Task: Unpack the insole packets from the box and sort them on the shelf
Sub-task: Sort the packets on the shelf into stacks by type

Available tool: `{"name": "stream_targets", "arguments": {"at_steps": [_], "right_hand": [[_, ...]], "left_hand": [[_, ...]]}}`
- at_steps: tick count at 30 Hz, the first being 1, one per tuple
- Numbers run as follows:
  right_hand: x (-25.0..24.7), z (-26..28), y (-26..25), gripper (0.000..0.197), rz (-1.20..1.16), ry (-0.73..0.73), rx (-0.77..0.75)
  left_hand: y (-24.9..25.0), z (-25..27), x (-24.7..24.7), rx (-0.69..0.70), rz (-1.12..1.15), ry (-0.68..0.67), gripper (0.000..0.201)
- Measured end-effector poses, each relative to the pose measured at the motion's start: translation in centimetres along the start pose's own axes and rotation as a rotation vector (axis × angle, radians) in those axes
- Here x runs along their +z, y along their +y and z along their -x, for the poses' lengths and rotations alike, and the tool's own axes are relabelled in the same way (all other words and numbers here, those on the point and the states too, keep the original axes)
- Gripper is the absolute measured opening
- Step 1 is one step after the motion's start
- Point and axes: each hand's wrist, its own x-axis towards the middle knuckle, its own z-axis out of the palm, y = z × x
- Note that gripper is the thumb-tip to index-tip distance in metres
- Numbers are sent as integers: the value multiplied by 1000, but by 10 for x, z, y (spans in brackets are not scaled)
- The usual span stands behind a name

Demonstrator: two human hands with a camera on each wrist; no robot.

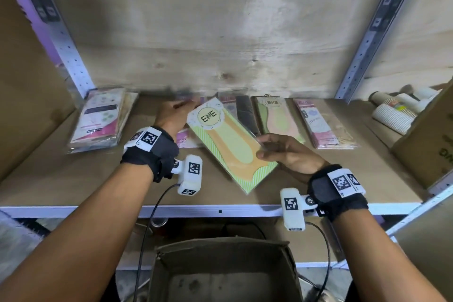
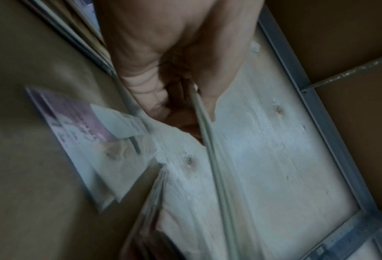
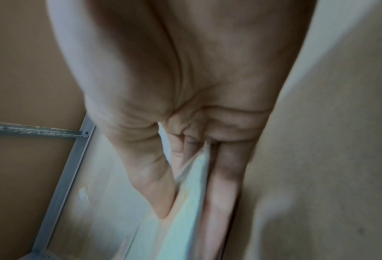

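A green-and-orange insole packet (image 1: 228, 144) marked ENE hangs tilted just above the shelf board (image 1: 73, 179), held between both hands. My left hand (image 1: 179, 113) grips its far top corner, and the left wrist view shows the packet's thin edge (image 2: 210, 149) running out from the curled fingers. My right hand (image 1: 267, 147) pinches the near right edge between thumb and fingers, with the packet (image 3: 189, 211) seen edge-on in the right wrist view. The cardboard box (image 1: 225, 270) stands open below the shelf, and its visible bottom looks bare.
Piles of packets lie along the back of the shelf: a pink-and-white pile (image 1: 98, 122) at left, a pink packet (image 1: 183, 141) under the held one, a dark packet (image 1: 245, 110), a green ENE pile (image 1: 277, 117), a pink pile (image 1: 321, 127). Paper cups (image 1: 392, 115) and a carton (image 1: 429, 144) sit right.
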Motion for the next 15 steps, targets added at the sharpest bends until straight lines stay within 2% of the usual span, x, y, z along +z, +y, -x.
{"name": "stream_targets", "arguments": {"at_steps": [3,5,6,9,11,15], "right_hand": [[-2,5,-1,34,-134,75,-23],[-1,7,-2,26,-268,116,-24],[0,7,-2,26,-317,141,-27],[4,4,2,40,-354,253,-24],[4,3,5,46,-349,297,-3],[-4,4,8,46,-272,300,27]], "left_hand": [[3,14,6,-108,154,-112,42],[5,30,16,-137,109,-256,61],[4,40,22,-132,49,-340,62],[1,67,39,-74,-115,-545,47],[-1,77,46,-41,-153,-558,41],[-4,82,52,-14,-149,-457,29]]}}
